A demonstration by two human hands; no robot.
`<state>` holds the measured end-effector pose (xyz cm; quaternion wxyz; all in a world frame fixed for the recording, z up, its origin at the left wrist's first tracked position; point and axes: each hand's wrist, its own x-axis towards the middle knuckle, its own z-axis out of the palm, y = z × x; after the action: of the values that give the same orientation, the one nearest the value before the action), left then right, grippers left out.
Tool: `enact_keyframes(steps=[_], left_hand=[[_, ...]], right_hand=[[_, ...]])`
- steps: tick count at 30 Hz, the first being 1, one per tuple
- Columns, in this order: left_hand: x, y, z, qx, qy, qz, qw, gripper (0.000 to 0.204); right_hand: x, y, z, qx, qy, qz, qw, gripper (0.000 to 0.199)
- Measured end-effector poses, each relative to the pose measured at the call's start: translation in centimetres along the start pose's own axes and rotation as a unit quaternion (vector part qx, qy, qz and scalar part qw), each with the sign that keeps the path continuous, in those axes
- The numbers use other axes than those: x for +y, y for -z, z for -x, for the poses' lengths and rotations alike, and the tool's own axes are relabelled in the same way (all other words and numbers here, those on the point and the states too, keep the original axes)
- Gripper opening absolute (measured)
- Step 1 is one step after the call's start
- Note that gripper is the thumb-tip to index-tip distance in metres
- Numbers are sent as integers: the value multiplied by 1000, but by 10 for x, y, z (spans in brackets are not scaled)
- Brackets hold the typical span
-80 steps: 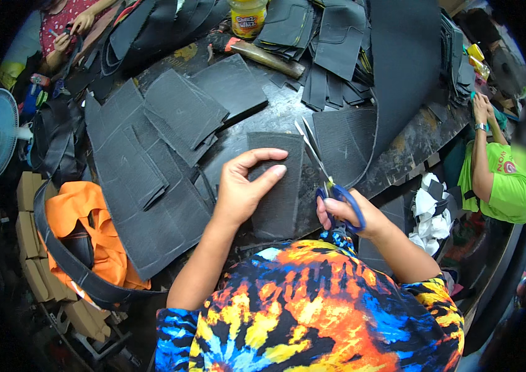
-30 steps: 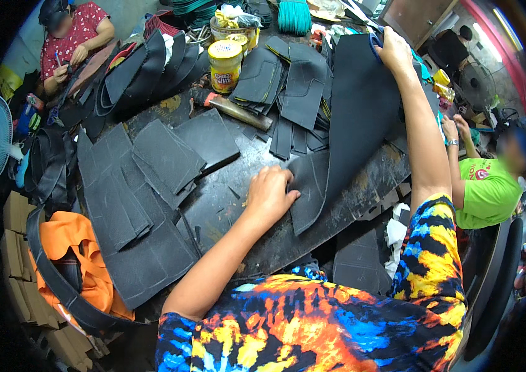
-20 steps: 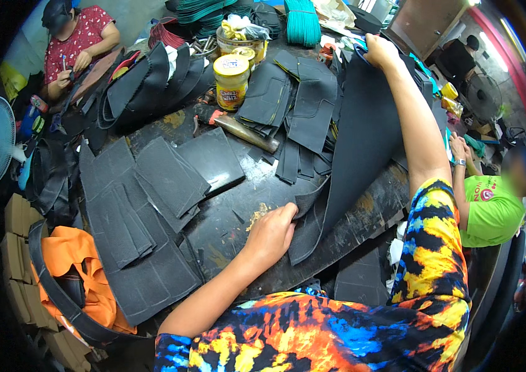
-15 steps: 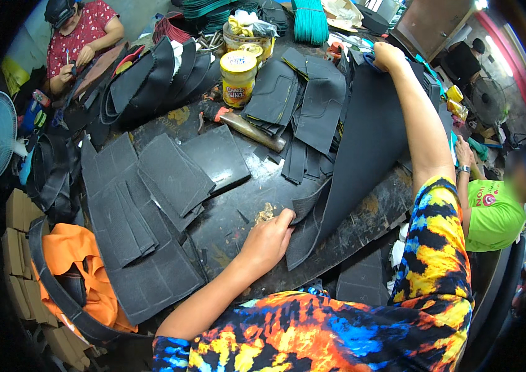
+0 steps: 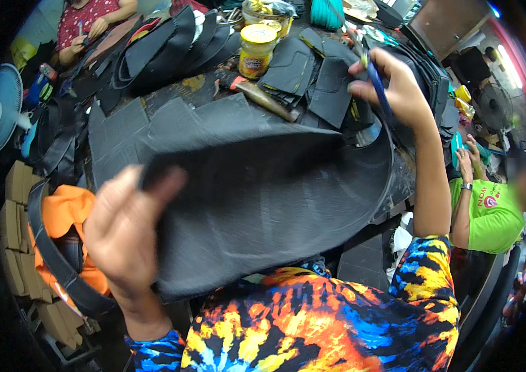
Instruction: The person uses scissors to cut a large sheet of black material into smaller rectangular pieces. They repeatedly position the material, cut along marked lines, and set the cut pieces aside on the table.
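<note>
A large sheet of dark grey material (image 5: 263,204) is lifted above the table in front of me, its far edge folded over and its right end curling upward. My left hand (image 5: 130,229), blurred by motion, grips the sheet's left edge between thumb and fingers. Beyond the sheet's right end, my right hand (image 5: 393,87) is raised, with blue-handled scissors (image 5: 376,84) in its fingers; their blades are hard to make out. Flat dark cut pieces (image 5: 117,124) lie on the table, partly hidden by the sheet.
A yellow-lidded jar (image 5: 257,53) and a metal rod-like tool (image 5: 267,102) stand and lie beyond the sheet. An orange cloth (image 5: 68,214) fills a bag at left, near a blue fan (image 5: 0,111). One person sits at far left, another in green (image 5: 492,214) at right.
My left hand has swung left and up, drawing the sheet across the table over the cut pieces. My right hand has come nearer, away from the sheet's far corner, with the scissors.
</note>
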<state>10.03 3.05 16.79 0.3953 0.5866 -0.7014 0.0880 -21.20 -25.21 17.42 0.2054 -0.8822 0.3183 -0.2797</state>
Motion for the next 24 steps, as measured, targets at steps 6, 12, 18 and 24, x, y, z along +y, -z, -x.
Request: enact_keyframes(steps=[6,12,18,24], left_hand=[[-44,16,78,-148,371,143,906,45],[-51,-20,140,-52,413,323,850,44],[-59,-30,118,-70,292,147,942,24],[-49,-29,107,-56,288,212,932,31]], right_hand=[[-31,-51,78,7,-76,178,981,56],[20,-60,182,146,-255,310,904,66],[52,-70,252,163,-359,318,862,74],[50,-57,243,120,-403,176,890,50]])
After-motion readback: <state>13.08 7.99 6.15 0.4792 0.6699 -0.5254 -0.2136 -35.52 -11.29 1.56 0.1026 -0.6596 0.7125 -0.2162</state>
